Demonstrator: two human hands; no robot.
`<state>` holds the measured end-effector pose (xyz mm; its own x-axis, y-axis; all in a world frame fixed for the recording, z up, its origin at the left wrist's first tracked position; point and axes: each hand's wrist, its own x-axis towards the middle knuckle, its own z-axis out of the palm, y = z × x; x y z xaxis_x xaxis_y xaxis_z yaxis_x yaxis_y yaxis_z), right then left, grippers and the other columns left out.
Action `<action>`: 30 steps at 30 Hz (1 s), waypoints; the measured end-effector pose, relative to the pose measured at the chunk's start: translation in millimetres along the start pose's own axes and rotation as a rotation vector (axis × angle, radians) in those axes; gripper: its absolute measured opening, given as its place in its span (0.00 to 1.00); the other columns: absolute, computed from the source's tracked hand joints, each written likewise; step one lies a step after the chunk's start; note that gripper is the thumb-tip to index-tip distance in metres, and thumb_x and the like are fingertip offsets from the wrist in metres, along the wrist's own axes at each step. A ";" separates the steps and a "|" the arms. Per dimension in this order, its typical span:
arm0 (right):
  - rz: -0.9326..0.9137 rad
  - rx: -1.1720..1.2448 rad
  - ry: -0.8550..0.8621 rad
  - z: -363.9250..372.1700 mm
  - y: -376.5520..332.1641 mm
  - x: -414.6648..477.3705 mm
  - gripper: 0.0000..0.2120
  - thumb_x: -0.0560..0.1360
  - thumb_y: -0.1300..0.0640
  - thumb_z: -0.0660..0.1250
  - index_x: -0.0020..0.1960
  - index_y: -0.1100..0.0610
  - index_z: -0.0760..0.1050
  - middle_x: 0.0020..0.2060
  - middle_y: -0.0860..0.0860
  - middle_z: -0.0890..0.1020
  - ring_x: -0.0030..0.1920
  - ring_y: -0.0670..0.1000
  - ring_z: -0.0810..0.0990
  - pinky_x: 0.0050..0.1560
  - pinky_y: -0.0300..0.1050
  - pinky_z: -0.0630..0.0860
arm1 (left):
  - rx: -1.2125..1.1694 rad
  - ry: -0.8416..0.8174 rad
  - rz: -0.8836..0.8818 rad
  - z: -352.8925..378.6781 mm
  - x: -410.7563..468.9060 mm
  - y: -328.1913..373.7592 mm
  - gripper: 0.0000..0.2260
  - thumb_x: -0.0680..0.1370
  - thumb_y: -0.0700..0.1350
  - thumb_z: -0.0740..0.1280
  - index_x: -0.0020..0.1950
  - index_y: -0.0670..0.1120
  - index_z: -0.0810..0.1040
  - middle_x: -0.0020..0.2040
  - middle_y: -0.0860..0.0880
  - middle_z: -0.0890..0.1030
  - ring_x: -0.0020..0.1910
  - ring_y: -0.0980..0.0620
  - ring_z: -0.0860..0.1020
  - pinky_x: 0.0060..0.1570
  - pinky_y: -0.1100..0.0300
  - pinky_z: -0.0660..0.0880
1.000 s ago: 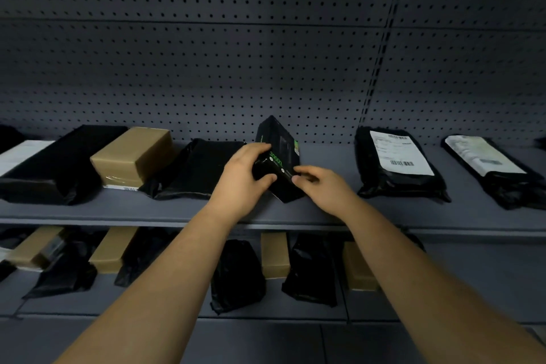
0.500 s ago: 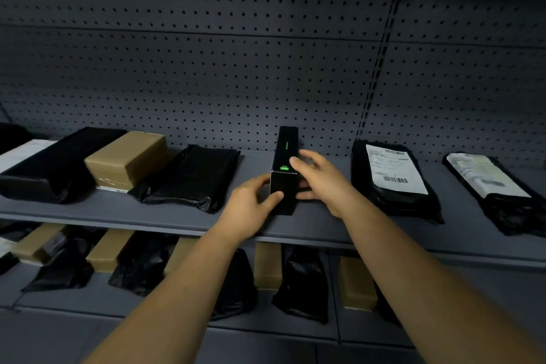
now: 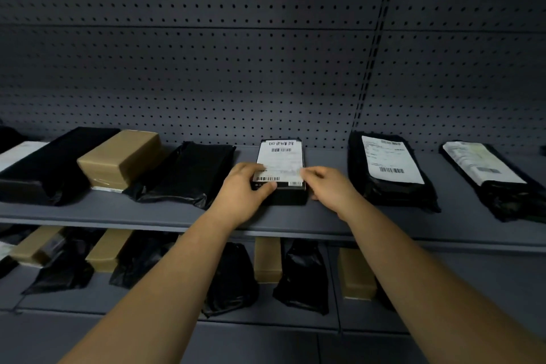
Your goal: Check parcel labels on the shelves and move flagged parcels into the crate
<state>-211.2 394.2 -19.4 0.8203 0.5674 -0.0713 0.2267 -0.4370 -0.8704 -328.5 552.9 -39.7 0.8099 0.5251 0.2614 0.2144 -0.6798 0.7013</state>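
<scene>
Box laid flat, label up | long axis toward pegboard | left grip, right grip clasp it

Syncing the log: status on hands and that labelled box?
Left hand grips black box, near-left corner. Right hand holds its right edge. Box flat on upper shelf, label up. Nothing blocking.

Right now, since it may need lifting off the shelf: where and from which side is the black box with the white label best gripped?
Probably its two long side walls near the front end, coming from the front. The black box lies flat on the shelf, label up, short end toward you, with bare shelf along both sides for fingers.
</scene>
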 end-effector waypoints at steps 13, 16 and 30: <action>-0.130 0.101 -0.001 13.8 1.0 -17.9 0.17 0.79 0.56 0.67 0.67 0.48 0.75 0.50 0.40 0.80 0.49 0.46 0.79 0.56 0.42 0.75 | -0.276 0.060 -0.101 -6.8 -8.5 0.3 0.21 0.72 0.43 0.76 0.62 0.48 0.73 0.56 0.51 0.79 0.53 0.53 0.77 0.53 0.60 0.75; -0.166 0.232 0.019 13.0 -5.8 -18.8 0.24 0.77 0.56 0.70 0.71 0.47 0.69 0.56 0.44 0.81 0.53 0.46 0.81 0.63 0.49 0.76 | -0.389 0.132 -0.023 -17.6 -13.4 11.2 0.24 0.70 0.39 0.77 0.62 0.48 0.72 0.57 0.50 0.78 0.51 0.56 0.77 0.48 0.68 0.75; -0.305 0.476 0.059 -11.6 -26.2 -31.6 0.22 0.78 0.65 0.66 0.64 0.42 0.72 0.58 0.46 0.81 0.60 0.46 0.80 0.69 0.52 0.72 | -0.407 0.253 0.152 -53.4 -13.9 42.4 0.20 0.74 0.42 0.74 0.61 0.55 0.70 0.64 0.54 0.71 0.62 0.55 0.73 0.58 0.62 0.73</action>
<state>-237.0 379.7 11.3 0.7858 0.5726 0.2337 0.2080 0.1113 -0.9718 -359.9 544.1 21.8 0.6467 0.5774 0.4983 -0.1671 -0.5303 0.8312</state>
